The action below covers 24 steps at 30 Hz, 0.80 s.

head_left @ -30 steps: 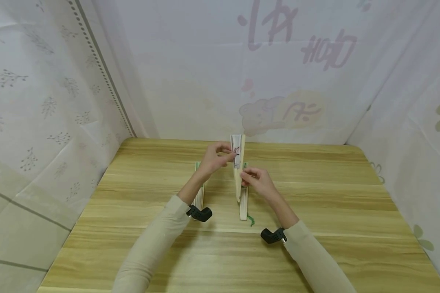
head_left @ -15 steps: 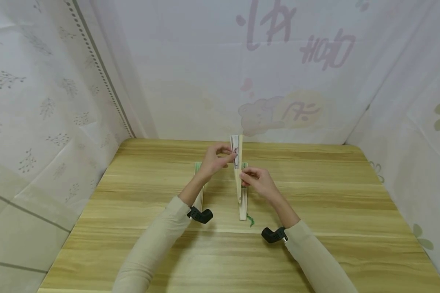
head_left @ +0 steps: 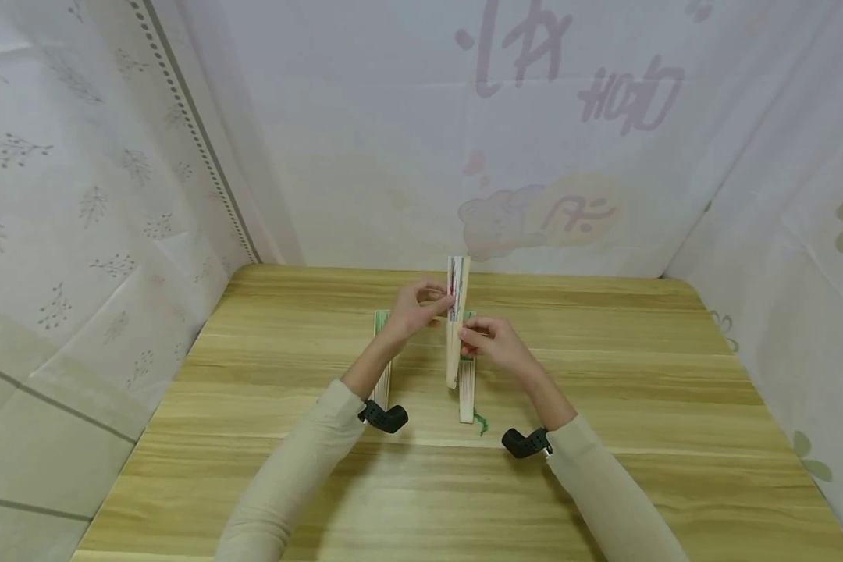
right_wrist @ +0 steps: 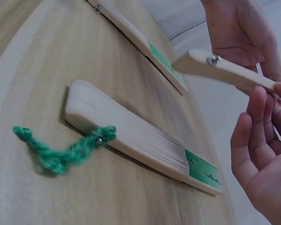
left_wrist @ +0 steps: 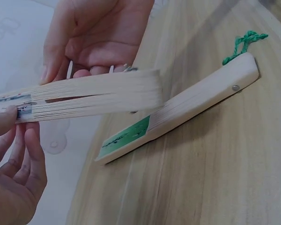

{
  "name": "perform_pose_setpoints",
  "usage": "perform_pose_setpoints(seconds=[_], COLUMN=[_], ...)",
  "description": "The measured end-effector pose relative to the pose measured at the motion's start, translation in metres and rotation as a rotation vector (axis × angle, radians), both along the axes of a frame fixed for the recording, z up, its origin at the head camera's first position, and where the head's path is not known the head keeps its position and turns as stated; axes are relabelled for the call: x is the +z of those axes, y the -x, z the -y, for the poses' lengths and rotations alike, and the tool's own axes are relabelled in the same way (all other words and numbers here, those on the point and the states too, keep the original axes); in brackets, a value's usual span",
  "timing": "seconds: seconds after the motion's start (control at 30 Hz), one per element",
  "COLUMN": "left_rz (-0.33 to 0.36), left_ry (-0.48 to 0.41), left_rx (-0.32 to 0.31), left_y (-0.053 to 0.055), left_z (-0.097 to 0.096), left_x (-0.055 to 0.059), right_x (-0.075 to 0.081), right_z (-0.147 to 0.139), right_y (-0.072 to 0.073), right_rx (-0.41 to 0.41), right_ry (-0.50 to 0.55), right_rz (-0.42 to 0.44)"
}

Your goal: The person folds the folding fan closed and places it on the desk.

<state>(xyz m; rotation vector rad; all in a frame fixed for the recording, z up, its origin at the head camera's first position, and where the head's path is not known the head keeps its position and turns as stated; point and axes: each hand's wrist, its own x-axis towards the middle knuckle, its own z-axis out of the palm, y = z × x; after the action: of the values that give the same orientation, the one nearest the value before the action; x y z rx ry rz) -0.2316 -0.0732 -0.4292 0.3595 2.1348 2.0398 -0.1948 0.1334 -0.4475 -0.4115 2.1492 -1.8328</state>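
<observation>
A folding fan (head_left: 453, 351) with pale wooden ribs and white printed paper is held upright above the table, nearly folded. My left hand (head_left: 414, 312) pinches its papered upper part between thumb and fingers. Lower down, my right hand (head_left: 492, 343) pinches the ribs from the right side. In the left wrist view a narrow gap splits the ribs (left_wrist: 89, 110) into two bundles. Below lies a folded green fan (right_wrist: 131, 136) with a green cord (right_wrist: 61, 157) at its pivot end. Another folded green fan (head_left: 382, 382) lies to the left, partly covered by my left arm.
The wooden table (head_left: 604, 484) reaches back to a printed cloth (head_left: 351, 156), with more cloth on both sides. Dark wrist cameras, left camera (head_left: 385, 417) and right camera (head_left: 525, 443), stick out from the sleeves.
The held fan has turned slightly and its top has narrowed, with its pivot end shifting a little left. Both hands keep nearly the same place; the green fans have not moved.
</observation>
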Motion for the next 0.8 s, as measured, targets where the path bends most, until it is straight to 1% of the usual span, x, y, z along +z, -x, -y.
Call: perform_pose_setpoints(seconds=[0.1,0.23,0.33,0.4,0.5,0.57,0.73,0.8], left_rz=[0.029,0.045,0.065,0.063,0.051,0.037,0.028,0.036], left_ry=[0.006,0.028,0.050,0.067,0.064,0.057,0.045,0.039], left_rx=[-0.036,-0.090,-0.122,-0.127,-0.112,-0.090,-0.024,-0.006], left_y=[-0.003,-0.010,-0.015,-0.017,-0.021,-0.023,-0.027,-0.027], left_z=[0.000,0.001,0.002,0.002,0.000,-0.002,-0.010,-0.015], left_x=[0.000,0.000,-0.001,-0.004,-0.009,-0.011,-0.011,-0.011], right_x=[0.001,-0.001,-0.002,-0.002,-0.003,-0.003,-0.003,-0.004], right_z=[-0.002,-0.005,-0.009,-0.011,-0.013,-0.014,-0.016,-0.018], right_y=[0.001,0.003,0.003,0.003,0.004,0.004,0.001,0.000], right_rx=[0.032,0.066,0.070,0.064,0.053,0.036,-0.036,-0.065], right_ry=[0.025,0.069,0.097,0.099,0.091,0.084,0.034,0.007], right_rz=[0.015,0.034,0.050,0.058,0.063,0.060,0.033,0.021])
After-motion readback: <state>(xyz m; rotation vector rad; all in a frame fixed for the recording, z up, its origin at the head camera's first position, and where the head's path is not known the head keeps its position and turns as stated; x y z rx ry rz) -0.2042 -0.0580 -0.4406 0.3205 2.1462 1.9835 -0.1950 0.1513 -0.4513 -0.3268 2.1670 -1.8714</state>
